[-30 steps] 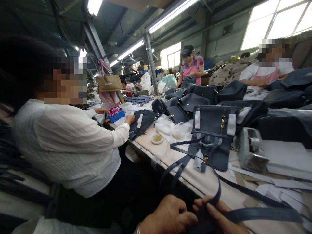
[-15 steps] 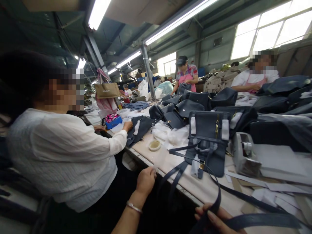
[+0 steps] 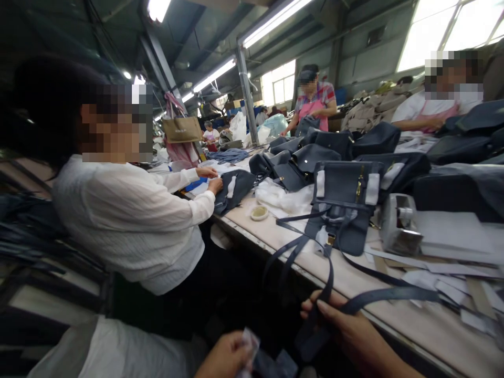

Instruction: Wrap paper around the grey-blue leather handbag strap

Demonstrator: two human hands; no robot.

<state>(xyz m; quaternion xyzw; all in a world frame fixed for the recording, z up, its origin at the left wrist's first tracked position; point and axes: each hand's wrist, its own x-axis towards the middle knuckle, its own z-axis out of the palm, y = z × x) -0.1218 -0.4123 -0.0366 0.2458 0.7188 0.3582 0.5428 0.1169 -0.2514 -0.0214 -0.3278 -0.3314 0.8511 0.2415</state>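
My right hand (image 3: 346, 328) is closed around a dark blue leather strap (image 3: 378, 298) near the table's front edge. The strap runs up to a dark blue handbag (image 3: 342, 205) lying on the worktable (image 3: 354, 283). My left hand (image 3: 226, 357) sits low at the bottom of the view, fingers pinched on a small pale piece, perhaps paper or tape (image 3: 250, 341). Both hands hang in front of the table edge, above my lap.
A co-worker in a white shirt (image 3: 129, 220) sits close on my left, both hands on another dark bag (image 3: 234, 190). A tape dispenser (image 3: 399, 226), a tape roll (image 3: 259, 212), white paper strips and several dark bags crowd the table. Other people work across it.
My left hand came back down from the table edge to my lap with a pale piece in it. My right hand slid along the strap. The co-worker brought both hands onto their bag.
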